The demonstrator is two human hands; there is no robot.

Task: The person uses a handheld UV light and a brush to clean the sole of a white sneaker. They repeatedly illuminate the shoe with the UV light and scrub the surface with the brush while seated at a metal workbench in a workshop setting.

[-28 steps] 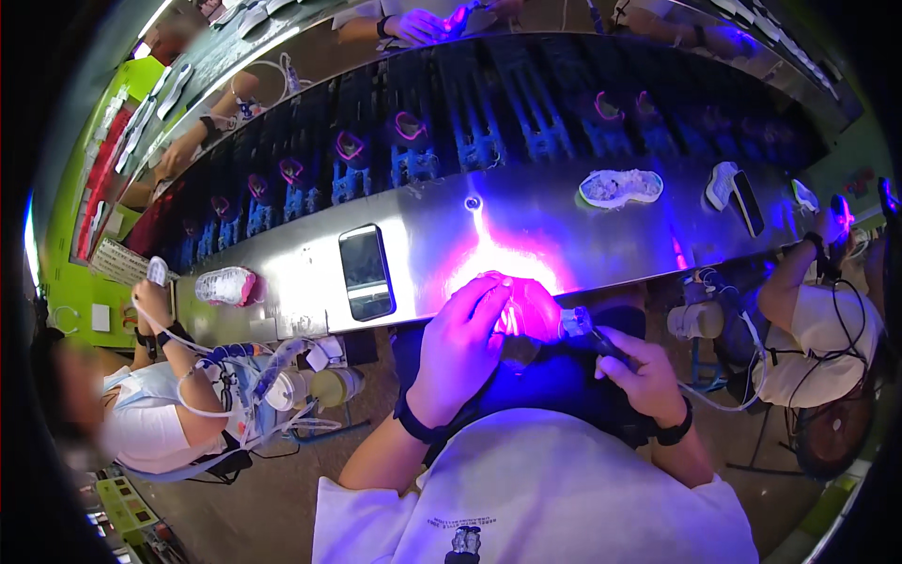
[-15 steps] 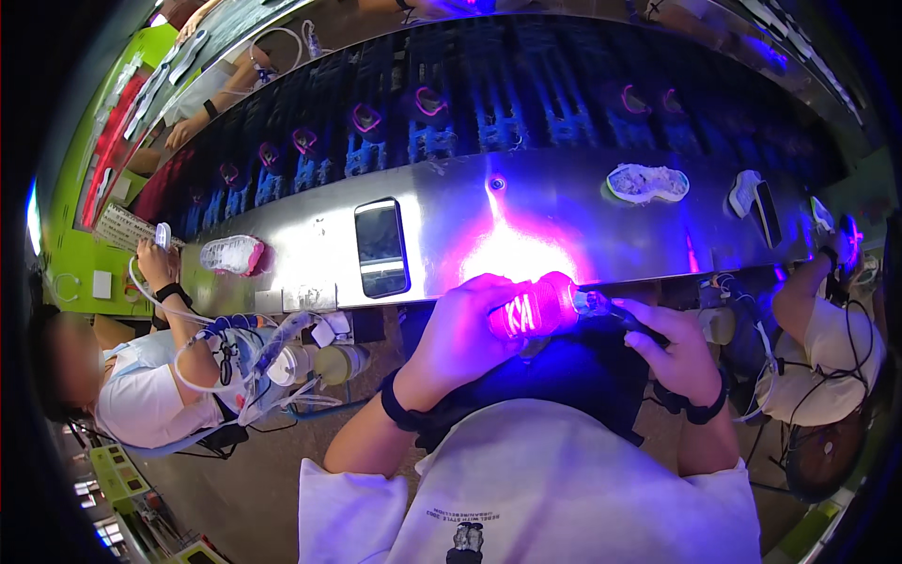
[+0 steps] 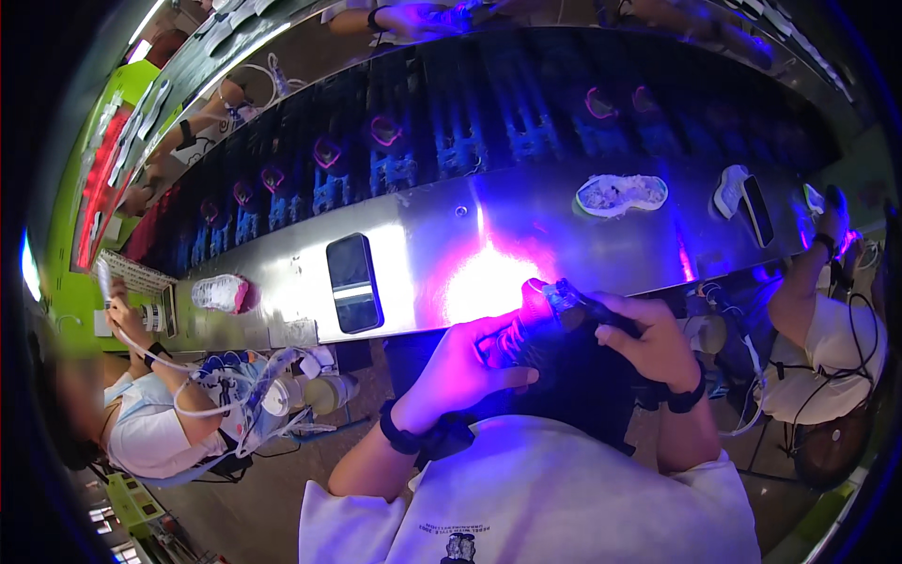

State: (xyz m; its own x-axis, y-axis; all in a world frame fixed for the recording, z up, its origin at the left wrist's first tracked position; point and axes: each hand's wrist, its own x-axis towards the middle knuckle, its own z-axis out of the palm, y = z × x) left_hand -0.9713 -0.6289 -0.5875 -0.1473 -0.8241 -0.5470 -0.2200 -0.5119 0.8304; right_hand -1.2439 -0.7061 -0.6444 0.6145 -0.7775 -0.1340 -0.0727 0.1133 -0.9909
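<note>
In front of my body, beside the near edge of the metal bench, my left hand (image 3: 460, 371) is wrapped round a small shoe (image 3: 512, 340). Its upper looks reddish-pink under the violet light, and my fingers cover part of it. My right hand (image 3: 653, 340) grips the dark handle of a brush (image 3: 581, 308). The brush's bristle end lies against the shoe, at its right side. A bright pink-white glow falls on the bench just beyond the shoe.
A phone (image 3: 355, 284) lies on the metal bench (image 3: 423, 202). Shoe soles rest at its left (image 3: 220, 293) and right (image 3: 622, 195). Beyond runs a dark conveyor (image 3: 442, 94) carrying shoes with pink-rimmed openings. Co-workers sit at the left (image 3: 169, 414) and right (image 3: 817, 348).
The shoe has been turned in my left hand, so its pale laces no longer face up. The brush has shifted slightly left against it. The whole view has tilted a little.
</note>
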